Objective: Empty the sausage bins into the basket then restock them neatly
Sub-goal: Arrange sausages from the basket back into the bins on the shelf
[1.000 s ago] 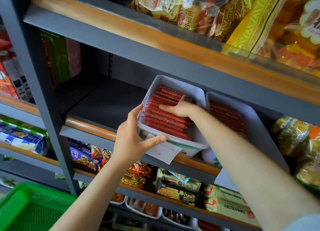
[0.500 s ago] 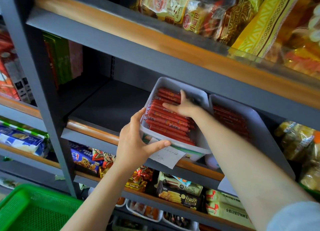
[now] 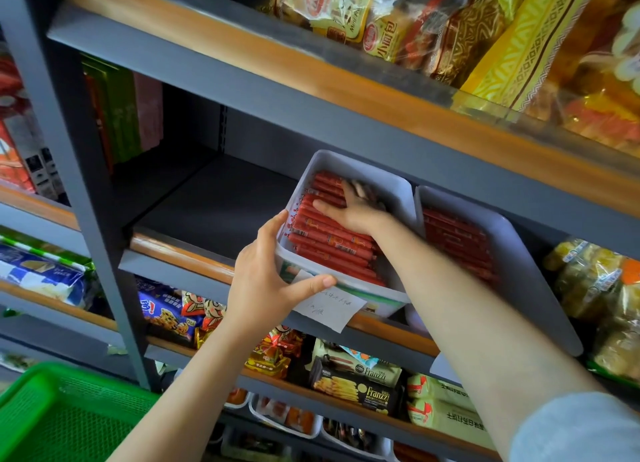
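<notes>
Two white bins sit side by side on the middle shelf, both filled with red sausages. My left hand (image 3: 266, 278) grips the front left corner of the left bin (image 3: 391, 191), thumb along its front rim above a paper label (image 3: 329, 311). My right hand (image 3: 353, 207) lies inside this bin on top of the sausages (image 3: 329, 243), fingers spread toward the back and blurred by motion. The right bin (image 3: 519, 253) with its sausages (image 3: 457, 239) is partly hidden behind my right forearm. The green basket (image 3: 52, 416) shows at the bottom left.
The grey shelf (image 3: 214, 205) left of the bins is bare. Snack bags (image 3: 398, 28) fill the shelf above, close over the bins. Biscuit packs (image 3: 356, 382) and small trays sit on the shelves below. Yellow packets (image 3: 595, 281) lie right of the bins.
My right hand has slid farther back over the sausages in the left bin, its fingers now blurred. My left hand keeps the same hold on the bin's corner.
</notes>
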`<state>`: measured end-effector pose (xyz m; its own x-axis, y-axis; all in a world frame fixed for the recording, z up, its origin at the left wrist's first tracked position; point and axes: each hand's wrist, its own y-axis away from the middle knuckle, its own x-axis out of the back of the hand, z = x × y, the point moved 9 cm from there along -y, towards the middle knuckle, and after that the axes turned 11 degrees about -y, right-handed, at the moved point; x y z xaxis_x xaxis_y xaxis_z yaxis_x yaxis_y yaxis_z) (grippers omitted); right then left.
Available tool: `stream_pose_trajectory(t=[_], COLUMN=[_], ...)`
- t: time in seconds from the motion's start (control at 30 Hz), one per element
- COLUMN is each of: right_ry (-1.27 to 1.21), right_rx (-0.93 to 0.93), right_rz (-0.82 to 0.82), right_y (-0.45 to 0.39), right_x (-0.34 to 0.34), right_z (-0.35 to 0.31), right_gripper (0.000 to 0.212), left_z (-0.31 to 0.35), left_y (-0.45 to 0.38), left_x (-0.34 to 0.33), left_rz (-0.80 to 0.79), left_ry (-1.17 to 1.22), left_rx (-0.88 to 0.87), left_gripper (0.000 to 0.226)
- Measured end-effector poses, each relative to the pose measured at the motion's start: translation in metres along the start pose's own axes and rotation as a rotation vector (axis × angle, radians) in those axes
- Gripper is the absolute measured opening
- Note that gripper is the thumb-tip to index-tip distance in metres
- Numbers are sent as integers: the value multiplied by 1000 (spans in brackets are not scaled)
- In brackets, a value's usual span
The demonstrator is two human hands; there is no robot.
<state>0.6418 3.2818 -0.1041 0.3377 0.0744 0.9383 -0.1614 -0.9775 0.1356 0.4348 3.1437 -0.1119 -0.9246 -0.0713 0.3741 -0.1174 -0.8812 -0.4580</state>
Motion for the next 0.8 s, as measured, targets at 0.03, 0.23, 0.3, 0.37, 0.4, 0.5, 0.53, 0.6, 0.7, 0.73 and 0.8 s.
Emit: stream_pose_trajectory(t=[0.03,0.23,0.3,0.37,0.4,0.5,0.53,0.6,0.7,0.73,0.8], right_ry=[3,-51,-27,-11,2,50,29,-15,18,16,-18], right_rx=[15,-6,12,22,24,63,68,42,15,17,20], right_rz=[-8,-17,1,24,35,139,166,164,112,114,133], right_y=[-3,-16,-17,-15,-13,-12,-11,-13,-13,-14,-15], right_x=[-2,6,5,2,2,9,10,8,4,5,8], right_z=[-1,1,-1,0,-1,-7,-8,-4,-1,-2,-2], right_gripper=[128,139,134,125,120,119,122,128,131,131,131], left_z=[-1,-4,-6,-8,-10,-12,-12,-12,-12,-12,-11], left_y=[0,0,0,0,0,1,1,1,1,1,1], left_x=[0,-1,-2,-3,-4,-6,-6,-6,-7,-6,-6], left_rz=[-5,-14,-10,-6,-9,-16,-20,-24,-24,-22,-20], left_ry=[-5,-38,-51,-66,-65,-64,-63,-60,-75,-80,-87], left_rx=[2,16,22,34,38,50,50,51,57,58,53], left_gripper=[107,104,104,106,106,107,108,107,108,108,108])
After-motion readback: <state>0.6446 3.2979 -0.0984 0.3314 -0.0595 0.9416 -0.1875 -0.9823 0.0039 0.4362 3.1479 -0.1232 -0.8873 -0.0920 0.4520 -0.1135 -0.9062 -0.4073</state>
